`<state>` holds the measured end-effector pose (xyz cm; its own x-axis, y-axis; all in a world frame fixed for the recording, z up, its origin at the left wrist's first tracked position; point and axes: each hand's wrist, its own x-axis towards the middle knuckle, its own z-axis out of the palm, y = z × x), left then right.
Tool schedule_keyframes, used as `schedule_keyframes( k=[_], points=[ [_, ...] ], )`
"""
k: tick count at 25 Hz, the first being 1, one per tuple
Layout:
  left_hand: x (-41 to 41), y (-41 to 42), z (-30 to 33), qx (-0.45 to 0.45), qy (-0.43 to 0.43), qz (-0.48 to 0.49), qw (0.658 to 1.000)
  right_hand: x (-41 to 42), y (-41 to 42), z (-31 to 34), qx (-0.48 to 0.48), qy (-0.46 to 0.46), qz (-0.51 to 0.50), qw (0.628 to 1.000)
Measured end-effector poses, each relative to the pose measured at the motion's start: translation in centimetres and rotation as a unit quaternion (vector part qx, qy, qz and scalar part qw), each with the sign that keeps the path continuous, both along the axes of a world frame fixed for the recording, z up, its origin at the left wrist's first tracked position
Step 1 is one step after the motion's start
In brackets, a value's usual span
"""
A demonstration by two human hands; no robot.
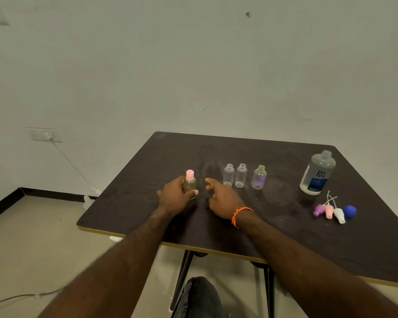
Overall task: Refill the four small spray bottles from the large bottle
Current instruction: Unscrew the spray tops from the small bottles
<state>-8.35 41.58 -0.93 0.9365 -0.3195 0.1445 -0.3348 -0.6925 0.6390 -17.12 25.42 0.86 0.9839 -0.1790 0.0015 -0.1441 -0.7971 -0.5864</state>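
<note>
Left hand [174,196] grip curled round pink-capped small bottle [189,182] upright on dark surface [285,237], right hand [221,196] grip apparently loose, empty, just beside, three uncapped bottles [240,176], large bottle [317,173] far right

Four small spray bottles [241,176], one large bottle [317,172], three loose spray heads [329,211], one blue cap [350,211].

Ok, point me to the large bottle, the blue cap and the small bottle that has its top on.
large bottle [315,177]: head view, on its label.
blue cap [350,211]: head view, on its rounded side.
pink-topped bottle [190,175]: head view, on the pink top, above the left hand [174,198] gripping it.
</note>
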Motion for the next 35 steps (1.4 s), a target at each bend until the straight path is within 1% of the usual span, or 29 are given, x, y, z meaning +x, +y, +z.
schedule_keyframes(
  k=[3, 6, 11, 14, 17, 18, 21, 25, 28, 29, 31, 33, 35],
  points=[
    [-1.2, -1.2, -0.3, -0.012, 0.019, -0.053, 0.998, -0.8, 0.7, 0.2, 0.022, -0.039, -0.014, 0.999],
    [-3.4, -3.0, -0.4, -0.036, 0.021, -0.112, 0.993, -3.1, -0.1, 0.6, 0.016, -0.098, -0.073, 0.992],
    [-7.2, -7.0, -0.5, -0.060, 0.020, -0.185, 0.981, -8.1, -3.5, 0.5, -0.020, -0.124, -0.132, 0.983],
    [-8.7, -9.5, -0.6, -0.054, 0.011, -0.207, 0.977, -10.1, -5.8, 0.6, -0.029, -0.140, -0.159, 0.977],
    [-9.3, -10.7, -0.3, -0.035, -0.007, -0.195, 0.980, -10.8, -7.0, 2.0, -0.014, -0.180, -0.178, 0.967],
    [-9.3, -10.8, -0.4, -0.023, -0.014, -0.190, 0.981, -10.6, -7.3, 2.4, -0.025, -0.191, -0.170, 0.966],
    [-9.1, -10.8, -0.5, 0.008, -0.025, -0.188, 0.982, -9.4, -7.6, 3.5, -0.084, -0.160, -0.138, 0.974],
    [-9.0, -10.9, -0.6, 0.008, -0.052, -0.191, 0.980, -8.3, -7.6, 4.6, -0.115, -0.110, -0.129, 0.979],
    [-8.8, -11.0, -1.0, -0.001, -0.034, -0.193, 0.981, -8.1, -7.1, 4.7, -0.178, -0.092, -0.093, 0.975],
    [-8.7, -11.0, -1.1, -0.009, -0.018, -0.199, 0.980, -8.1, -7.0, 4.7, -0.181, -0.090, -0.083, 0.976],
    [-8.3, -11.1, -1.6, -0.030, -0.007, -0.209, 0.978, -8.4, -6.9, 4.9, -0.143, -0.085, -0.056, 0.984],
    [-8.1, -11.2, -1.8, -0.019, -0.017, -0.209, 0.978, -8.8, -6.8, 5.1, -0.118, -0.063, -0.016, 0.991],
    [-8.3, -11.1, -1.6, -0.017, -0.029, -0.205, 0.978, -9.1, -6.8, 5.1, -0.123, -0.053, -0.012, 0.991]
  ],
)
